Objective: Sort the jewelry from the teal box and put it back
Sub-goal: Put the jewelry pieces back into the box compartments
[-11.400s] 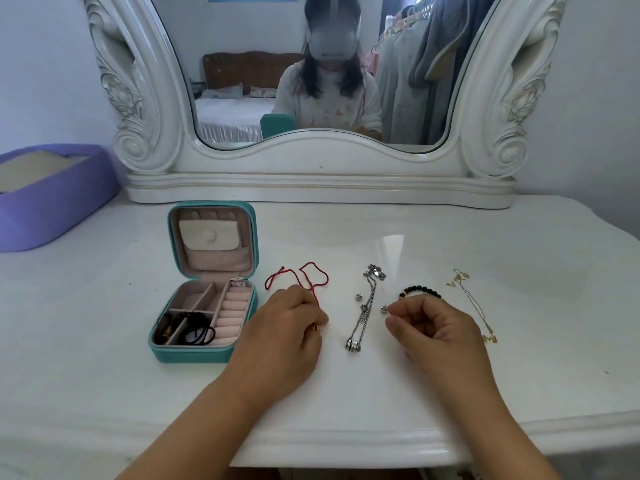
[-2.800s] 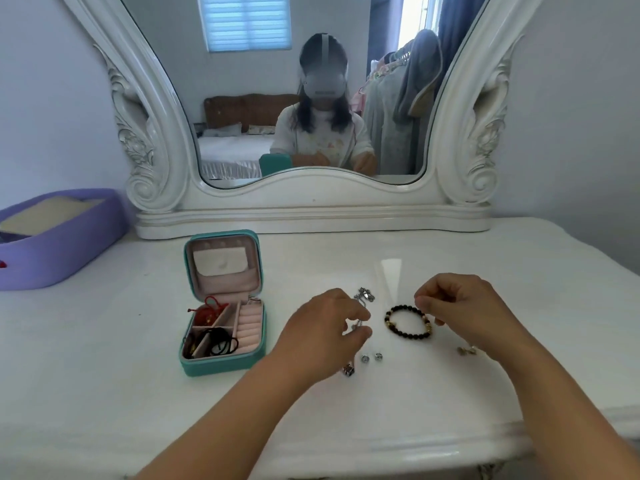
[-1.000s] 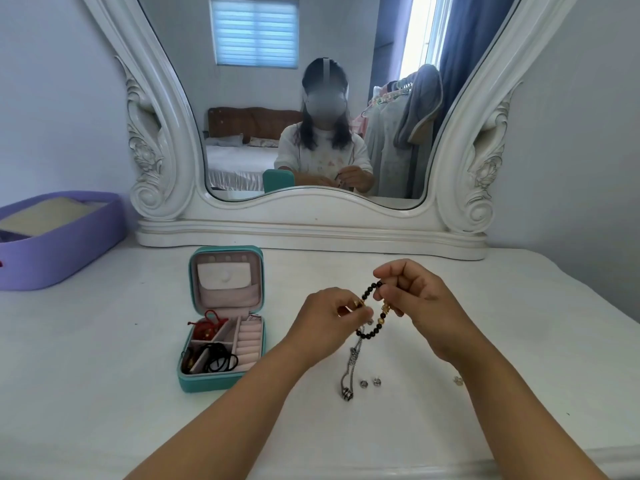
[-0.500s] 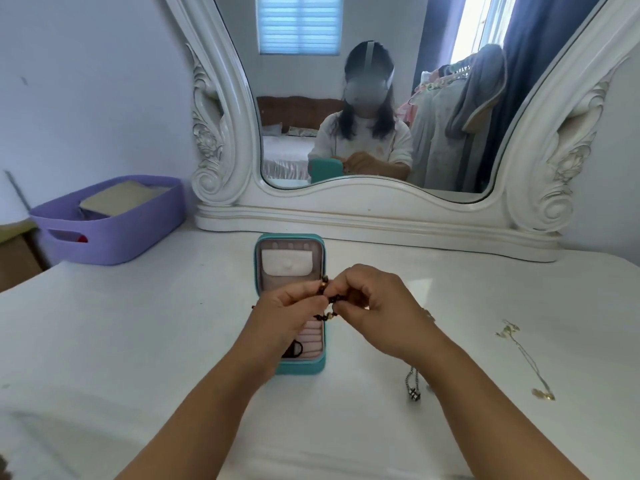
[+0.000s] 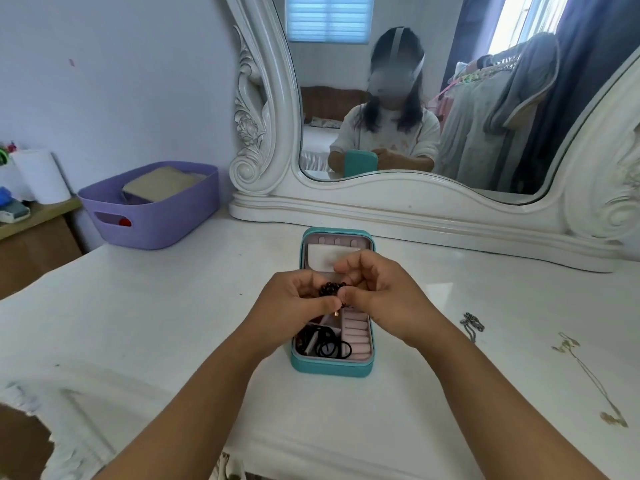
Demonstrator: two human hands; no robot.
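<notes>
A bunched black bead bracelet (image 5: 331, 289) is pinched by both the left hand (image 5: 294, 301) and right hand (image 5: 377, 292), largely hidden. The teal box (image 5: 333, 367), beneath, is partly covered; at 3 o'clock a thin gold chain (image 5: 588, 375) is seen.

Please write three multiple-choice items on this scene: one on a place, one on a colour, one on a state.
1. Where is the bead bracelet?
A. in the purple basket
B. held over the open box
C. on the table's right edge

2. What colour is the box's outside?
A. teal
B. red
C. black

3. How is the box's lid?
A. shut
B. missing
C. open and upright

Answers:
1 B: both hands, left and right, pinch the bracelet above the box.
2 A: its shell is teal.
3 C: the lid stands up behind the hands.
</notes>
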